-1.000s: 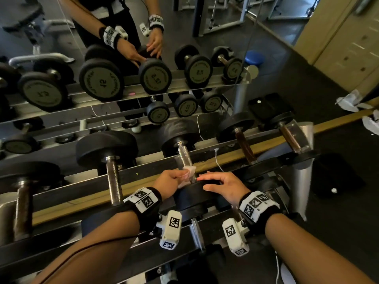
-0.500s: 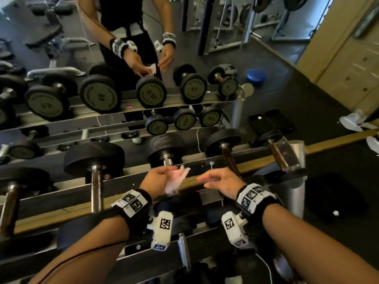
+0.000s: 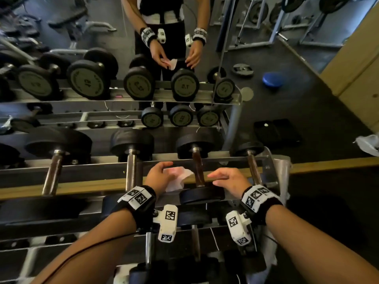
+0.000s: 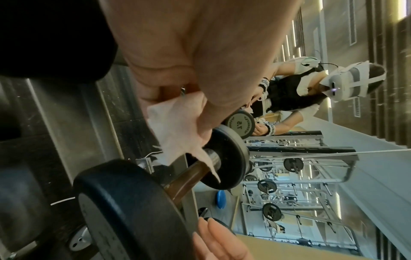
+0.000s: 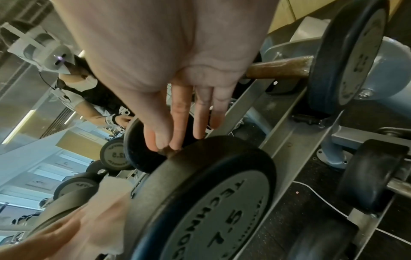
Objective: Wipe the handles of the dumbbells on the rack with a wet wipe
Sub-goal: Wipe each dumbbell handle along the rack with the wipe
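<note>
Head view: dim gym, low contrast, rack lower tiers in deep shadow. Some soft sheen on steel rails (image 3: 184, 158) and chrome bars. Wide-angle bend strong at edges; my forearms stretch at bottom corners. Slight motion smear lower left.

Left wrist view: my left hand (image 4: 200, 52) fills top, very close, soft focus. Bright ceiling strips (image 4: 320, 7) at upper right, blown out. Lower left murky, noisy.

Right wrist view: my right hand (image 5: 166, 61) near lens, blurred, evenly lit. Window-like bright patch (image 5: 44, 167) at left, washed out. Bottom right corner smeared, dark.
</note>
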Demonstrator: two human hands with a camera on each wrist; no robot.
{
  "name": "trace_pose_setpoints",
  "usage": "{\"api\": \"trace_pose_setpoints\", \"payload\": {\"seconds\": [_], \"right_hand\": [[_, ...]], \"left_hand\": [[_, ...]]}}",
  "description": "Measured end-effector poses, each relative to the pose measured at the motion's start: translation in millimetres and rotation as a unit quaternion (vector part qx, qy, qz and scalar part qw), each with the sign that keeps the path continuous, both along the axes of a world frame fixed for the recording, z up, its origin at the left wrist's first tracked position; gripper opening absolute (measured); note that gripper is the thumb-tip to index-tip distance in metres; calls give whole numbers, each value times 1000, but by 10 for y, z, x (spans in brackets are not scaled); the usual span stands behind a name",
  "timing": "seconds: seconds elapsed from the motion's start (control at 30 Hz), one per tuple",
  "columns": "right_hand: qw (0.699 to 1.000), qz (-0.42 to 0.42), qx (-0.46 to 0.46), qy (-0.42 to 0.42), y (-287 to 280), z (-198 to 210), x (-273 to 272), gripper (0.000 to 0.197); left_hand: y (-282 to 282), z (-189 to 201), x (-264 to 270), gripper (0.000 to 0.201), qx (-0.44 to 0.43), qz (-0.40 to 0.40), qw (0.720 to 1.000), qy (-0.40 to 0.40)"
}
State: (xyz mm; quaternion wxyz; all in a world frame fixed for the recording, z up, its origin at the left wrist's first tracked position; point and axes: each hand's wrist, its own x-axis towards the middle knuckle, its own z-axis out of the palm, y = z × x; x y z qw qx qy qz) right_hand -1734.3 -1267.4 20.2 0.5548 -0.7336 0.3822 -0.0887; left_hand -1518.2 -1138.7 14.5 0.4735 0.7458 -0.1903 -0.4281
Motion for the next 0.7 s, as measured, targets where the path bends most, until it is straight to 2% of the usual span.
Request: {"api": "trace_pose_setpoints", "payload": {"seconds": [0.1,0.2,0.33,0.43,0.53,0.63,0.7], "right_hand": [[1000,6,18,4,-40,-115,-61,23],[999,1,42,3,-42,-230,-128,19],[997,-27,78,-9,-51,-306,-191,15],[992,-69,89,-55,-78,-186,-107,18],[982,-106,121,-93,-101,26,98,28],[953,-143,245,-108,-87,226,297,23],[938,-143,301,-102,-85,301,360,18]], "left_hand": [[-72,-103,-111,44,19,18,999,-18],[-145,-194,-188,34,37,40,998,-5],[-163,-147,-280,14,-36,29,989,137],[-193,-13,-293,22,-94,-17,967,238],[-278,119,-330,34,-126,-50,944,301],[-341,231,-330,45,-123,-56,933,332],[-358,265,-291,42,-118,-29,935,334]]}}
